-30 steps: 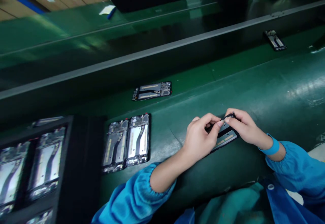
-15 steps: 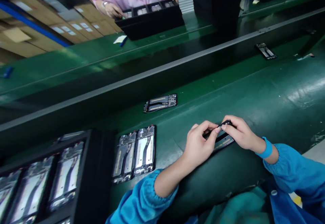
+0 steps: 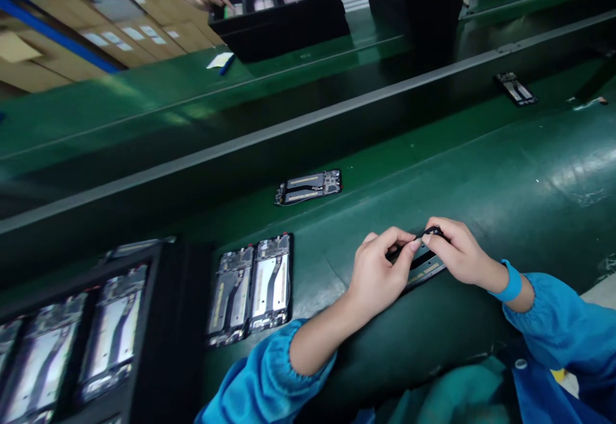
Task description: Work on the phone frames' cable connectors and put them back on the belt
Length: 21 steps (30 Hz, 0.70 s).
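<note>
Both my hands are closed on one opened phone body (image 3: 427,269), which lies tilted on the green mat with its near part showing. My left hand (image 3: 382,263) pinches its upper edge with thumb and fingertips. Close beside it, my right hand (image 3: 457,251) grips the far end, thumb on top. The fingers cover much of that end, so any small part between them is hidden. To the left, a phone body with a bright silver inside (image 3: 272,283) lies side by side with a greyer phone body (image 3: 231,296).
A black divided tray (image 3: 166,347) holding several phone bodies stands at lower left. One phone body (image 3: 308,186) rests on the belt ahead, another (image 3: 516,88) at far right. A grey rail (image 3: 289,119) crosses the view. Beyond it, a person in pink handles a black tray (image 3: 283,29).
The view has shifted slightly. My hands keep nearly the same hold on the phone body. Across the rail, the person's hand has moved a little over the black tray.
</note>
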Motion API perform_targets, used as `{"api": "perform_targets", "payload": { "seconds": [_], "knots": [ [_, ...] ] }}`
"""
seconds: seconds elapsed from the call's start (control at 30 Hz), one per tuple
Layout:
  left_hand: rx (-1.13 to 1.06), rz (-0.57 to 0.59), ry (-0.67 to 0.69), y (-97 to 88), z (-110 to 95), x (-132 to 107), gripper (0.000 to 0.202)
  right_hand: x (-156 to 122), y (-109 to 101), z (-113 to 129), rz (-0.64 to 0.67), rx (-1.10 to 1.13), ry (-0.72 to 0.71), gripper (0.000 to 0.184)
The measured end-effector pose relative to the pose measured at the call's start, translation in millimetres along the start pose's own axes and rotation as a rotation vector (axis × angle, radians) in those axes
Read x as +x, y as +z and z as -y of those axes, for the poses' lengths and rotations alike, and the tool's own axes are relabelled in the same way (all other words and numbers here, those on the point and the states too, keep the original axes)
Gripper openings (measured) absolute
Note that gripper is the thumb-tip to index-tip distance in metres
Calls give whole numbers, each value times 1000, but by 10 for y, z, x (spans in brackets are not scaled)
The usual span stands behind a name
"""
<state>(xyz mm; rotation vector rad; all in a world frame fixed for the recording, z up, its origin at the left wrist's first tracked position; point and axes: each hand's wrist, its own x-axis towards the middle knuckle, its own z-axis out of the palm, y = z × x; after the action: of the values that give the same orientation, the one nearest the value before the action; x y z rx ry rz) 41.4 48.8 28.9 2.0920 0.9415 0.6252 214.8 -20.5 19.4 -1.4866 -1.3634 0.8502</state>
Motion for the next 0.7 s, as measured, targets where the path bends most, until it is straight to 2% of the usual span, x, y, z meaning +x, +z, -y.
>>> {"api": "perform_targets", "payload": {
  "seconds": [0.1,0.37,0.57,0.7],
  "knots": [
    [64,-8,27,-2,-12,-8,18,-15,31,17,-70,-5,31,26],
    [45,6,36,5,26,15,16,-11,1,-16,-18,18,-2,24],
    [46,-5,63,23,20,-4,15,-21,51,-36,-70,18,29,25],
    [37,-14,42,12,21,27,12,45,-29,-48,10,139,86,24]
  ]
}}
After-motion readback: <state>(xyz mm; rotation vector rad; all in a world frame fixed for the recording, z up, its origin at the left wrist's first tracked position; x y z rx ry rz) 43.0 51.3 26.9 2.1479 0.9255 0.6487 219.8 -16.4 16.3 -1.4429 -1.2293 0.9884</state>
